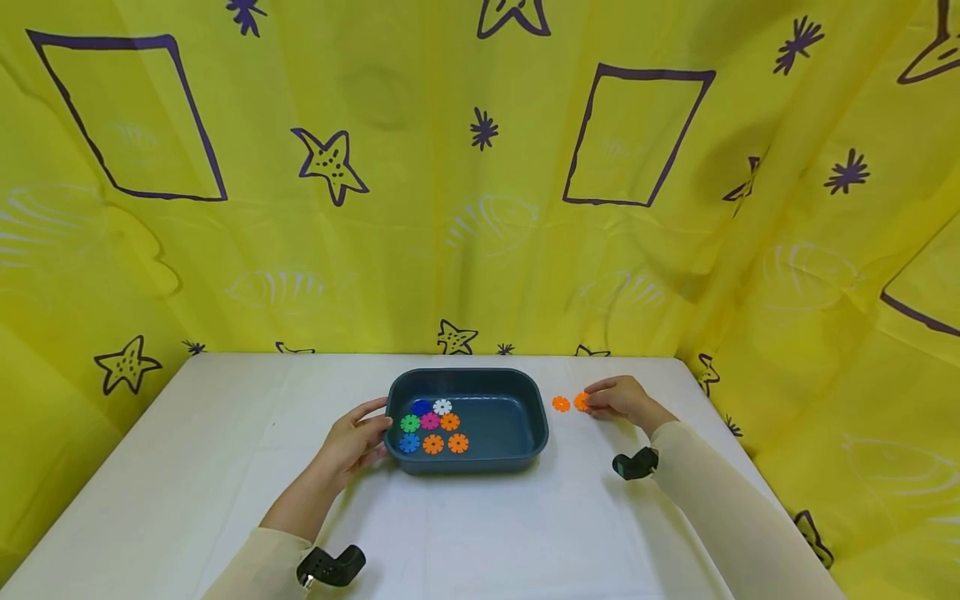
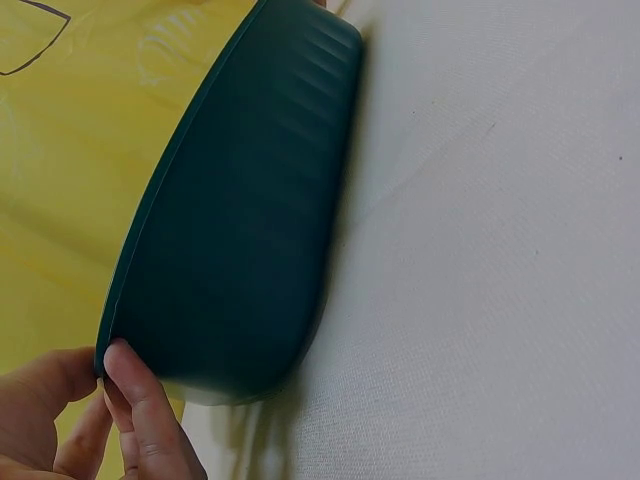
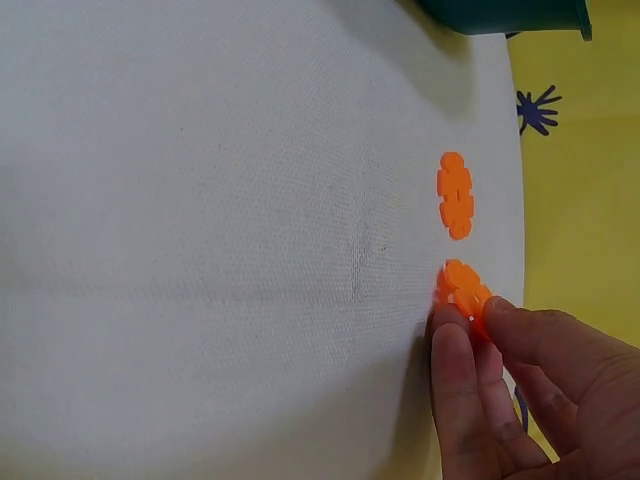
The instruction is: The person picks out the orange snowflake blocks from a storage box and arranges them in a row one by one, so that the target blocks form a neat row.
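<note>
My left hand [image 1: 352, 442] grips the left end of a dark teal plastic basin [image 1: 487, 462], thumb at the rim and fingers against the outer wall. Inside the basin, on its left half, lie several flat notched discs: a green disc [image 1: 409, 423], a pink disc [image 1: 430, 421], a white disc [image 1: 442, 407], blue ones and several orange ones. To the right of the basin, my right hand [image 1: 622, 398] pinches an orange notched disc [image 3: 465, 288] between thumb and fingers, its edge tilted up from the cloth. A second orange disc [image 3: 455, 196] lies flat beside it, nearer the basin.
A white cloth [image 1: 525, 533] covers the table. Yellow patterned curtains [image 1: 420, 250] hang behind it and along both sides. Black camera mounts [image 1: 636, 463] are strapped to both wrists.
</note>
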`<action>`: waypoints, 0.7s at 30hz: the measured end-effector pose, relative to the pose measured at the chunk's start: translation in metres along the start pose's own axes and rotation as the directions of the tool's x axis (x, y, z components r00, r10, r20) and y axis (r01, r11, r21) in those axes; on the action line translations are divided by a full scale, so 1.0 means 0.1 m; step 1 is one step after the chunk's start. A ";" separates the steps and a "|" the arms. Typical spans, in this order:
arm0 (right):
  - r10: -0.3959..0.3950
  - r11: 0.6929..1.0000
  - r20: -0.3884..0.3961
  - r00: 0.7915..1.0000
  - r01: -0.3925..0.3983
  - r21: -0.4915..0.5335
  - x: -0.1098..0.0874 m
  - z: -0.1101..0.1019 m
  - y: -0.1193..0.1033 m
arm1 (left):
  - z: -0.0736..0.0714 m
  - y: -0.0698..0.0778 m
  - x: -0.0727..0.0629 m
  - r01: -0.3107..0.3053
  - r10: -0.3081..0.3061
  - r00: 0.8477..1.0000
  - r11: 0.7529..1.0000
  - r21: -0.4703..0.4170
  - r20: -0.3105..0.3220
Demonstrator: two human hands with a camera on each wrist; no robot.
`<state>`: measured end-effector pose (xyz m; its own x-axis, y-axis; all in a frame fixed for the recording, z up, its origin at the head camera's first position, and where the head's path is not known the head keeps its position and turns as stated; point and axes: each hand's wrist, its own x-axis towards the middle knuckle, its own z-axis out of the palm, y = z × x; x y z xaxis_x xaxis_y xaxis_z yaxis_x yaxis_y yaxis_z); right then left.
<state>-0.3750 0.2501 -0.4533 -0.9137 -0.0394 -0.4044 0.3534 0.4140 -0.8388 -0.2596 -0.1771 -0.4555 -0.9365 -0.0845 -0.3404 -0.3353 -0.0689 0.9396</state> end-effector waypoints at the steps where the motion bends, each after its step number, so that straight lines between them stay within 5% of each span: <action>1: 0.004 1.000 -0.003 1.000 -0.004 -0.005 0.00 0.00 0.00 | 0.00 0.00 0.00 0.000 0.000 1.000 1.000 0.002 0.000; 21: 0.012 0.984 -0.084 0.996 -0.027 -0.174 -0.02 0.03 0.02 | 0.01 -0.04 -0.01 0.009 -0.009 1.000 1.000 0.006 0.000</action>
<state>-0.3715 0.2480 -0.4558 -0.9229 0.0425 -0.3827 0.3378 0.5665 -0.7517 -0.2573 -0.1756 -0.4587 -0.9335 -0.0835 -0.3486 -0.3441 -0.0637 0.9368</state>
